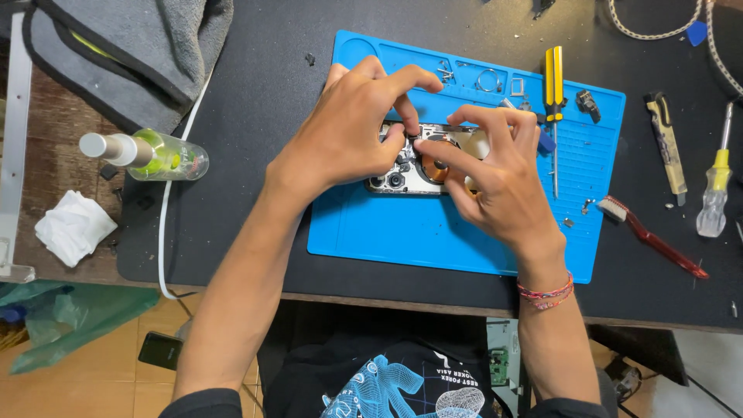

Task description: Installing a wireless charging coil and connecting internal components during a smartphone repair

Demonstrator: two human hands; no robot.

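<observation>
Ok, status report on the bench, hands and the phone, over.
Left hand and right hand both pinching at the opened phone on the blue mat. Yellow screwdriver lies beside the right hand. Nothing blocking.

So the phone (414,166) sits opened up in the middle of the mat (402,240), which lies on the desk (255,101). Left hand (344,135) and right hand (495,174) meet right on top of it — fingertips touching its insides. Small screws and rings lie in the mat's back compartments (480,77), a screwdriver (553,85) on its right part. Right of the mat: a brush (654,240), then a knife (667,147) and a second screwdriver (716,190). Left of it — a bottle (151,155) on its side, a tissue (73,227) nearer the front, a cloth (139,46) behind.
</observation>
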